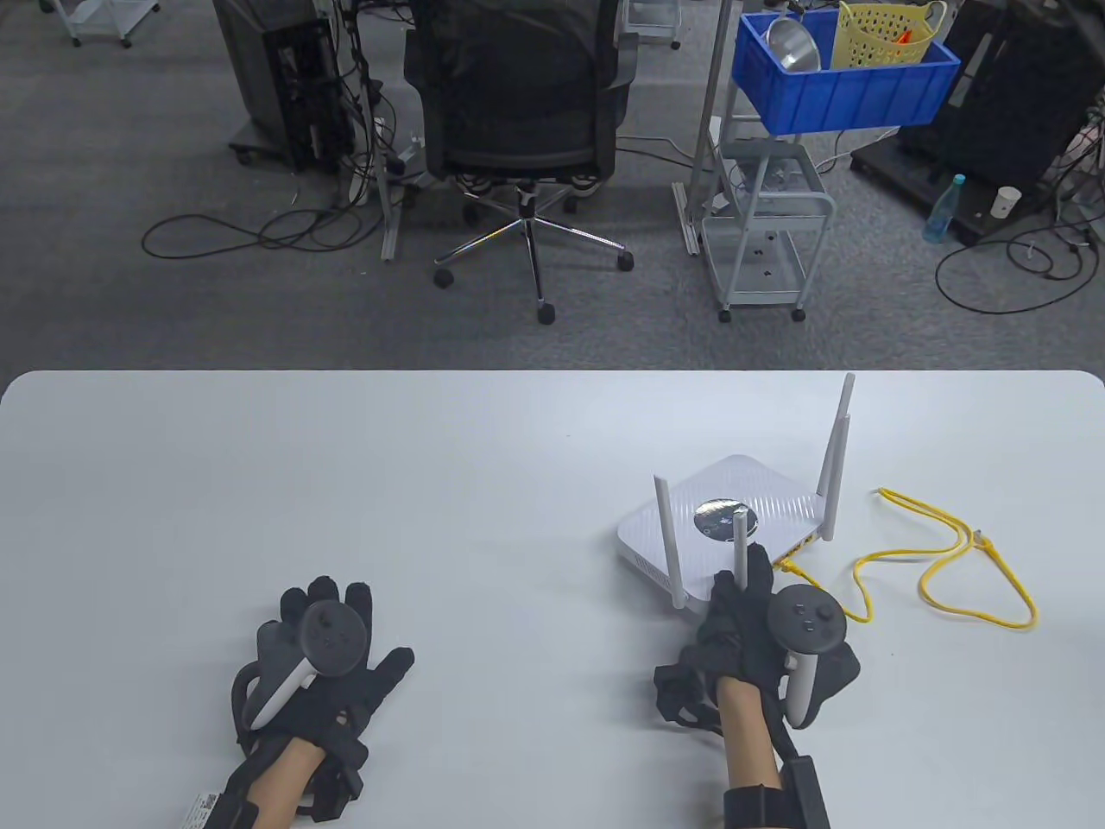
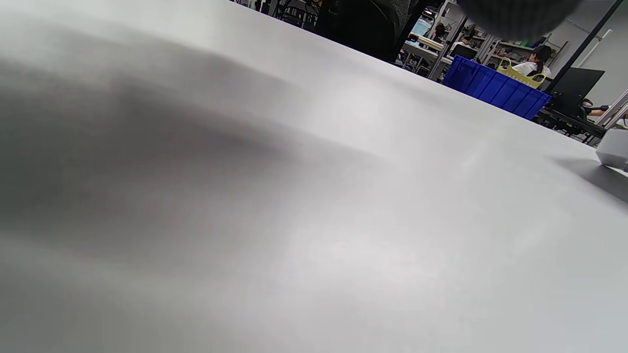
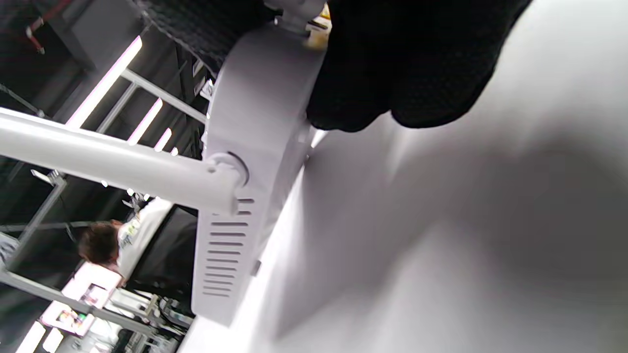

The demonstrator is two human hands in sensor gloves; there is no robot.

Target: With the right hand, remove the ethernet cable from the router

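Observation:
The white router with several upright antennas stands on the table's right half. The yellow ethernet cable is plugged into its near right side and loops away to the right. My right hand reaches to the router's port side, beside the plug. In the right wrist view its gloved fingers lie against the router's edge, with a bit of yellow beside them. I cannot tell whether they hold the plug. My left hand rests flat on the table, fingers spread, holding nothing.
The white table spreads out to the left. Beyond its far edge stand an office chair, a metal cart and a blue bin. The left wrist view shows the tabletop and a router corner.

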